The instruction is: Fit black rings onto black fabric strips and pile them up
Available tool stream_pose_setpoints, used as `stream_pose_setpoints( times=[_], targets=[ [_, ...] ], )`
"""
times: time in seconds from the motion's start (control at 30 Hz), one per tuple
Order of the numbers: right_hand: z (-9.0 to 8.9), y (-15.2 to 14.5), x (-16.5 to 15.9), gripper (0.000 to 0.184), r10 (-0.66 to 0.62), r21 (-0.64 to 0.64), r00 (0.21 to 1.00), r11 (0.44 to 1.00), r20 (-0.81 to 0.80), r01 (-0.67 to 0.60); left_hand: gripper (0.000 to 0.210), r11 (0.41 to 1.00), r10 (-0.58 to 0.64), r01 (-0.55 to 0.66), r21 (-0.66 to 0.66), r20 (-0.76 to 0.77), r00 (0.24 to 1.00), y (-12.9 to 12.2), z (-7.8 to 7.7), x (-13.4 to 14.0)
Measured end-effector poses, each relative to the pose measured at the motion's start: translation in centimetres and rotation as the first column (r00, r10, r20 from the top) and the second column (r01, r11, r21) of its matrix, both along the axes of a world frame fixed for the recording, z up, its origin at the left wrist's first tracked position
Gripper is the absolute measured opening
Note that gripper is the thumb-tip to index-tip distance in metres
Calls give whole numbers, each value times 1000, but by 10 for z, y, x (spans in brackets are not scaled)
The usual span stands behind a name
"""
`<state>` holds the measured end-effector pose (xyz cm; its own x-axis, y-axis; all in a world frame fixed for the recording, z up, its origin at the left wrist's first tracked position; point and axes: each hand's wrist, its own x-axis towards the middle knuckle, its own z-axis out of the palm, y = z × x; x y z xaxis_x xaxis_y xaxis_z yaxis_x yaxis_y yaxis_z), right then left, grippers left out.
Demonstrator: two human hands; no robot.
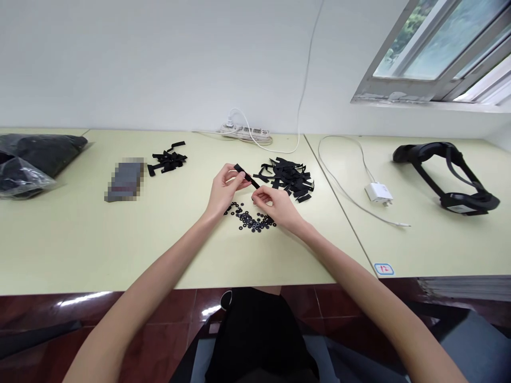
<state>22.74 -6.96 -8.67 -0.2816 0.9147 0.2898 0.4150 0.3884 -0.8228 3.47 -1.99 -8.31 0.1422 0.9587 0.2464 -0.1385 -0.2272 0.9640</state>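
Observation:
Between my two hands a black fabric strip (250,178) is held above the table, slanting down to the right. My left hand (225,187) pinches its upper part between thumb and fingers. At the strip's lower end, the fingers of my right hand (275,204) are pinched together; whether they also grip a small part there is hidden. Just below my hands lie many small black rings (255,222), loosely scattered. A heap of black strips (289,176) sits to the right of my hands, and a smaller pile of strips (167,160) lies to the left.
On the table (99,239) are a blurred grey object (125,180) and, far left, a dark plastic bag (35,159). A power strip (247,132) lies by the wall. To the right are a white charger (378,193) with cable and a black headset (447,181).

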Motion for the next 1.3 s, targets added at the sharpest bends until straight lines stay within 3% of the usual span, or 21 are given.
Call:
stream_pose_setpoints(
  times=[0.1, 0.2, 0.4, 0.67, 0.9, 1.1, 1.3],
  targets=[
    [-3, 5, 5, 15, -15, -93, 980, 996, -199, -3, 22, 999, -23, 24, 44, -34, 999, -2, 0, 0],
    [-4, 8, 8, 19, -45, -148, 953, 989, -299, 0, 16, 998, -52, 53, 37, -19, 998, -1, 1, 1],
    [4, 7, 9, 24, -77, -179, 933, 984, -351, 13, 15, 990, -78, 81, -115, 29, 997, 0, 1, 1],
    [6, 7, 10, 21, -94, -166, 908, 986, -409, 27, 33, 997, -76, 77, 2, -93, 993, -6, 2, 0],
    [7, 8, 11, 21, -108, -133, 908, 989, -405, 58, 29, 991, -125, 119, -58, -96, 988, -5, 0, -1],
    [9, 8, 12, 20, -124, -112, 896, 990, -427, 83, 13, 995, -101, 101, -12, -163, 981, -4, 3, -2],
    [13, 7, 13, 24, -154, -151, 877, 984, -456, 94, 30, 985, -174, 168, -44, -192, 966, -10, 10, -4]
  ],
)
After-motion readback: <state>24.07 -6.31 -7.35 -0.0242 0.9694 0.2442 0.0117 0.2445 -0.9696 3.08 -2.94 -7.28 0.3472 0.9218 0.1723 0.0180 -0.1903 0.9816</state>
